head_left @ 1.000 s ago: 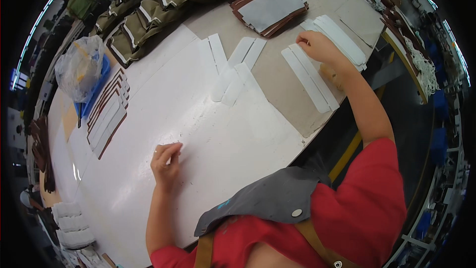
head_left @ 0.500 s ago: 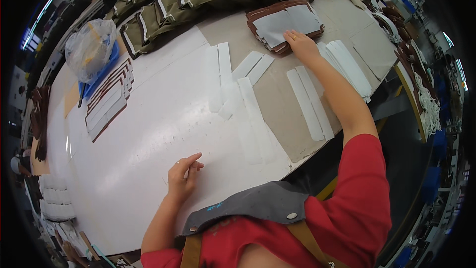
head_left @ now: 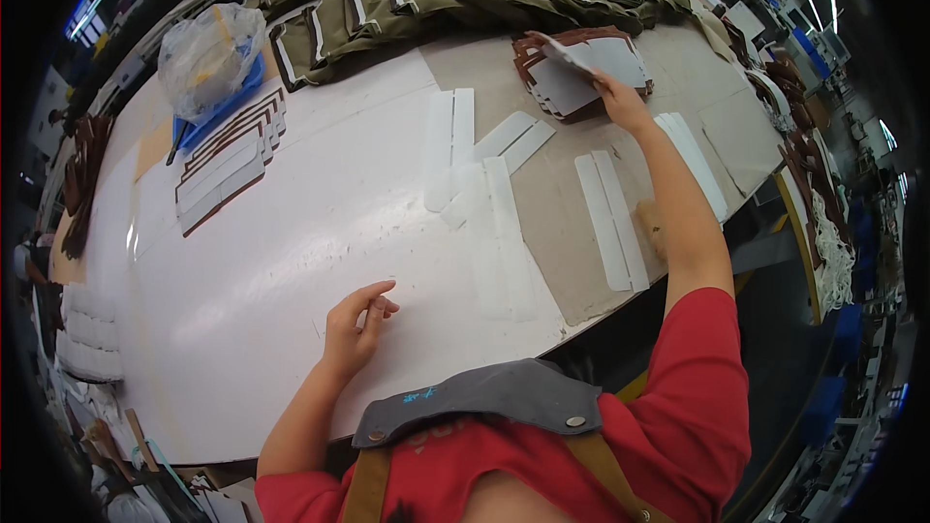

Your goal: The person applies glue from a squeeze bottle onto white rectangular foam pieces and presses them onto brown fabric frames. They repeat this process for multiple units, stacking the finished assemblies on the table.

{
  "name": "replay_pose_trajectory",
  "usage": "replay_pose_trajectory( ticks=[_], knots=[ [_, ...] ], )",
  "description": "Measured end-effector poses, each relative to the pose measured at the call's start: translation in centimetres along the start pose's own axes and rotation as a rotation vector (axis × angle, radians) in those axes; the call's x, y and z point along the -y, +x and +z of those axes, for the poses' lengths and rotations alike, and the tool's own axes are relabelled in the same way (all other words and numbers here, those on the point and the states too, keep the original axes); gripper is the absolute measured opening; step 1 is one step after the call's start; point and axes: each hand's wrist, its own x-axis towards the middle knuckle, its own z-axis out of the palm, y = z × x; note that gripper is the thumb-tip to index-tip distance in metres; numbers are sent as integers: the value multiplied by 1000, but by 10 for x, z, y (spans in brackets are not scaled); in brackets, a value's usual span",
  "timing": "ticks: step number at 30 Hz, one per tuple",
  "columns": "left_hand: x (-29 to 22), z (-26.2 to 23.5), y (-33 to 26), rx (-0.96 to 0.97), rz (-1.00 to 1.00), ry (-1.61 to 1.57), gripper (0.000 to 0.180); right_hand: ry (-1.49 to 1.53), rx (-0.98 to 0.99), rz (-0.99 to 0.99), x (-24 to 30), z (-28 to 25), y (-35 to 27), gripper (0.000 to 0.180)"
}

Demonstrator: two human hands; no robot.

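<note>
At the far right of the table, my right hand [head_left: 625, 102] pinches the edge of a flat panel [head_left: 570, 54] and tilts it up off a stack. Below it lies that stack of brown-edged panels with pale grey faces [head_left: 620, 60]. My left hand [head_left: 356, 329] is held low over the near middle of the table, index finger forward and the other fingers curled in; whatever they hold, if anything, is too small to make out. White strips [head_left: 612, 218] lie left of my right forearm, and more white strips [head_left: 453, 145] and a crossed pair [head_left: 515, 138] lie farther left.
Fanned brown-edged pieces [head_left: 228, 169] lie at the left beside a blue tray [head_left: 218, 102] with a clear plastic bag [head_left: 208, 53]. Olive-green fabric pieces [head_left: 387, 15] line the far edge. A pile of white strips [head_left: 693, 155] is right of my forearm, near the table's right edge.
My right hand has gone from resting on the stack to lifting one panel, now tilted up. My left hand has hardly moved. The view has shifted slightly.
</note>
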Motion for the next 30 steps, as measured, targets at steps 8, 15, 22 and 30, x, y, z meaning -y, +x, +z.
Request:
replay_pose_trajectory(
  ticks=[8, 15, 22, 30],
  knots=[
    [-6, -8, 4, -13, -16, -88, 21, 832, -341, 408, 15, -54, 19, 35],
    [-16, -21, 13, -42, 46, -104, 23, 1286, -366, 129, 96, -101, 19, 40],
    [-52, -44, 18, 41, 43, -574, 50, 994, -180, -85, 276, -61, -40, 35],
    [-16, -74, -76, -260, -506, -1195, 63, 874, 532, -104, 385, 101, -210, 26]
  ],
)
